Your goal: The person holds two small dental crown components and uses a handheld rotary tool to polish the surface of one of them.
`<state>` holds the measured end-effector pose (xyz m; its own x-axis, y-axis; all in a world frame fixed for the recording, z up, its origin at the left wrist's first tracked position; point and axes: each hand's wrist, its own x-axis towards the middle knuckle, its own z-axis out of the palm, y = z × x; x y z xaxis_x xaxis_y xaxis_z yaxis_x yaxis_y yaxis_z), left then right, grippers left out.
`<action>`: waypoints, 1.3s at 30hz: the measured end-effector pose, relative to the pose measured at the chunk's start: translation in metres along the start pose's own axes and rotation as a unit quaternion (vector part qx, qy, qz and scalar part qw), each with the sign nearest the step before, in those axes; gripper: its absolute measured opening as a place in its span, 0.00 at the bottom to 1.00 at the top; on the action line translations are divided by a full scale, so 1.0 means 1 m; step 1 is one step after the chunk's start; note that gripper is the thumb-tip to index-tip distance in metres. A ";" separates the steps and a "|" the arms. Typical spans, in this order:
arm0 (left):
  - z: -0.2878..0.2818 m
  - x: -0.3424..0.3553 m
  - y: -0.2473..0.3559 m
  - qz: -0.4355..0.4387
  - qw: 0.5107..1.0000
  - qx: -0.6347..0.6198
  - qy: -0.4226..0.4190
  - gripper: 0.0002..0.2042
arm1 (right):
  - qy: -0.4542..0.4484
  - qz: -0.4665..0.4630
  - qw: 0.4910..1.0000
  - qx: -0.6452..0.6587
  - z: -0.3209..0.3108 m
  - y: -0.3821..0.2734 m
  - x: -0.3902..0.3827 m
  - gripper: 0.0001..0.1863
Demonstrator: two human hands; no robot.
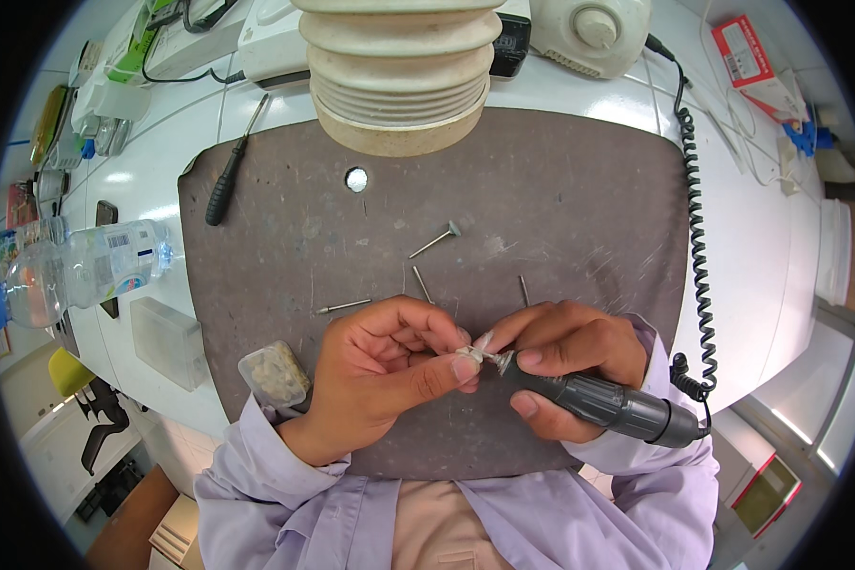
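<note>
Between the thumb and fingers of my left hand [380, 366] is a small whitish piece [475, 352]; its exact kind is too small to tell. My right hand [579, 351] wraps round a dark grey rotary handpiece [617, 406], whose tip points left. A small metal bit [503, 362] at that tip is at or very near the whitish piece; I cannot tell if they touch. Beyond my hands lie loose rotary bits: one with a grey disc head [434, 239], a thin shank [422, 284], another [523, 291] and a pointed one [344, 306].
A ribbed cream suction hose [399, 81] hangs over the brown mat [579, 199]. At left are a screwdriver [228, 180], a plastic bottle [95, 266], a clear box [168, 344] and a small tub of pale pieces [275, 374]. A coiled cord [698, 247] runs along the right, below a control unit [594, 33].
</note>
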<state>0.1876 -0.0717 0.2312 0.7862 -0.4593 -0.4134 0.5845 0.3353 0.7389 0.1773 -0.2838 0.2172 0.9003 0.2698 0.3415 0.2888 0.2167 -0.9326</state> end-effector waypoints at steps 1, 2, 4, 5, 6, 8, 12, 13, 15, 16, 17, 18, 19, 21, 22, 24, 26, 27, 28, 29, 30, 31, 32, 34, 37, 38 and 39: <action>-0.001 0.000 -0.001 0.004 1.000 0.001 -0.001 0.08 | 0.006 -0.001 1.000 0.001 0.001 0.001 0.000 0.13; -0.001 0.001 -0.002 0.008 1.000 0.002 -0.003 0.08 | 0.012 -0.003 1.000 0.002 0.001 0.002 0.000 0.12; -0.001 0.001 -0.003 0.016 1.000 0.004 -0.005 0.08 | 0.013 -0.013 1.000 0.004 0.002 0.005 -0.001 0.12; -0.001 0.001 -0.003 0.021 1.000 0.005 -0.007 0.08 | 0.014 -0.018 1.000 0.005 0.002 0.005 0.000 0.12; -0.001 0.001 -0.003 0.020 1.000 0.005 -0.006 0.08 | 0.012 -0.018 1.000 0.003 0.001 0.005 0.000 0.12; -0.001 0.001 -0.003 0.019 1.000 0.003 -0.004 0.08 | 0.009 -0.019 1.000 -0.002 0.001 0.004 0.000 0.12; 0.001 0.001 -0.002 0.014 1.000 -0.007 0.010 0.08 | 0.008 -0.017 1.000 -0.004 0.001 0.005 0.000 0.12; 0.002 0.001 -0.002 0.015 1.000 -0.012 0.011 0.08 | 0.007 -0.016 1.000 -0.006 0.001 0.004 0.000 0.12; 0.002 0.001 -0.001 0.015 1.000 -0.017 0.014 0.08 | 0.003 -0.017 1.000 -0.008 0.001 0.003 0.001 0.12; 0.003 0.001 -0.001 0.016 1.000 -0.018 0.017 0.09 | 0.000 -0.018 1.000 -0.008 0.000 0.003 0.002 0.12; 0.003 0.001 -0.001 0.016 1.000 -0.018 0.019 0.09 | -0.004 -0.019 1.000 -0.008 0.000 0.003 0.002 0.12; 0.003 0.001 -0.001 0.018 1.000 -0.016 0.019 0.09 | -0.005 -0.016 1.000 -0.010 0.000 0.003 0.002 0.12; 0.003 0.001 -0.001 0.019 1.000 -0.013 0.018 0.09 | -0.006 -0.014 1.000 -0.012 0.000 0.003 0.002 0.12; 0.003 0.001 -0.001 0.021 1.000 -0.011 0.016 0.09 | -0.002 -0.007 1.000 -0.011 0.000 0.002 0.001 0.12; 0.003 0.001 -0.001 0.021 1.000 -0.012 0.015 0.09 | 0.002 -0.002 1.000 -0.006 0.001 0.001 0.001 0.12; 0.003 0.001 -0.002 0.022 1.000 -0.011 0.015 0.09 | 0.006 0.000 1.000 0.000 0.001 0.002 0.000 0.12; 0.002 0.001 -0.002 0.023 1.000 -0.009 0.013 0.09 | 0.007 -0.004 1.000 0.000 0.002 0.003 0.000 0.12; 0.003 0.001 -0.002 0.024 1.000 -0.010 0.013 0.09 | 0.002 -0.009 1.000 -0.005 0.001 0.003 0.001 0.12; 0.003 0.001 -0.002 0.026 1.000 -0.011 0.014 0.09 | -0.003 -0.014 1.000 -0.009 0.001 0.003 0.002 0.12; 0.003 0.001 -0.002 0.027 0.999 -0.013 0.015 0.09 | -0.008 -0.020 1.000 -0.013 0.000 0.003 0.003 0.12; 0.003 0.001 -0.002 0.027 0.999 -0.014 0.015 0.09 | 0.000 -0.018 1.000 -0.008 0.001 0.003 0.003 0.12; 0.003 0.001 -0.002 0.027 0.999 -0.015 0.015 0.09 | 0.007 -0.017 1.000 -0.003 0.002 0.003 0.002 0.12; 0.003 0.001 -0.002 0.028 0.999 -0.017 0.014 0.09 | 0.015 -0.016 1.000 0.002 0.003 0.003 0.001 0.11; 0.002 0.001 -0.003 0.029 0.999 -0.010 0.010 0.09 | 0.028 -0.010 0.999 0.019 0.005 0.005 -0.001 0.11; -0.001 0.000 -0.002 0.028 0.999 -0.027 -0.009 0.07 | 0.026 -0.014 0.999 0.011 0.004 0.006 -0.001 0.12; -0.002 0.000 -0.002 0.027 0.999 -0.038 -0.017 0.06 | 0.022 -0.018 1.000 0.003 0.004 0.006 0.000 0.12; -0.002 0.000 -0.002 0.028 0.999 -0.039 -0.017 0.06 | 0.020 -0.016 1.000 0.000 0.004 0.005 0.000 0.12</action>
<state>0.1866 -0.0710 0.2289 0.8119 -0.4653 -0.3526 0.5542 0.4246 0.7159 0.1776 -0.2790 0.2126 0.9027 0.2250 0.3668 0.3182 0.2248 -0.9210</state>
